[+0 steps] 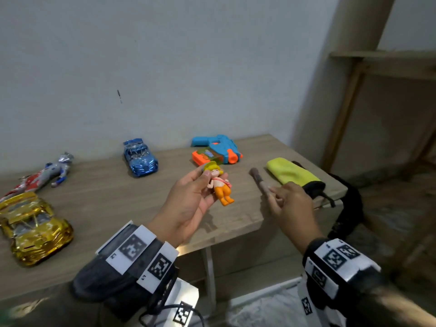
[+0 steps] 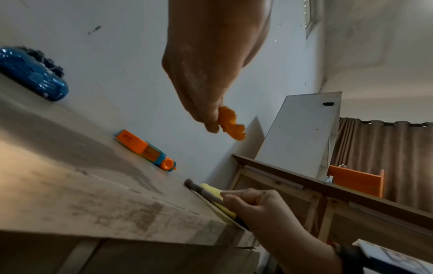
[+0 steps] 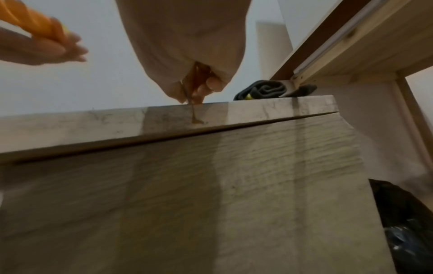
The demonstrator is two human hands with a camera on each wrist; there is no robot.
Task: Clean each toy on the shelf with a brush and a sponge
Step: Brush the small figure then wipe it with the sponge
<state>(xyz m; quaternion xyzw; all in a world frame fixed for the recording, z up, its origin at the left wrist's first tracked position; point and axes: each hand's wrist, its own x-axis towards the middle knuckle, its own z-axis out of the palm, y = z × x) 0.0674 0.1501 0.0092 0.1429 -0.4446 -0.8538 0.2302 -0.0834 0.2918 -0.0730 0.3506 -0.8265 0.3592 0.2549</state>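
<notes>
1. Step in hand: the small figure toy (image 1: 218,182), orange-legged with a yellow cap, is held clear of the tabletop (image 1: 113,194) in the left hand (image 1: 188,204), face up, with thumb and fingers curled about its upper body. It is judged to be the toy now due for cleaning.

2. The brush (image 1: 259,184) is pinched at its handle by the right hand (image 1: 292,204), just right of the figure toy. Its dark bristle end points away toward the wall. In the left wrist view the brush appears to lie low along the tabletop; whether it is resting there or just lifted cannot be told.

3. The yellow sponge cloth (image 1: 291,172) lies on the tabletop just right of the brush, untouched, with a dark backing at its near end.

4. Next move, as judged: the brush is to be brought left to the figure toy and its bristles worked over the face and creases, while the toy is kept firmly held and turned as needed. The sponge is then to be applied.

5. Other toys lie on the tabletop left of and behind the figure toy: a blue and orange toy gun (image 1: 215,151), a blue car (image 1: 140,158), a gold car (image 1: 33,228) and a red and silver action figure (image 1: 44,175).

6. Obscured matters: the toy's head is hidden by the hand in the left wrist view, where only its orange legs are seen. The right wrist view is blurred, and the right fingertips are largely hidden behind the tabletop edge. The action figure is cut off at the left frame edge. No dirt can be made out on any toy.
</notes>
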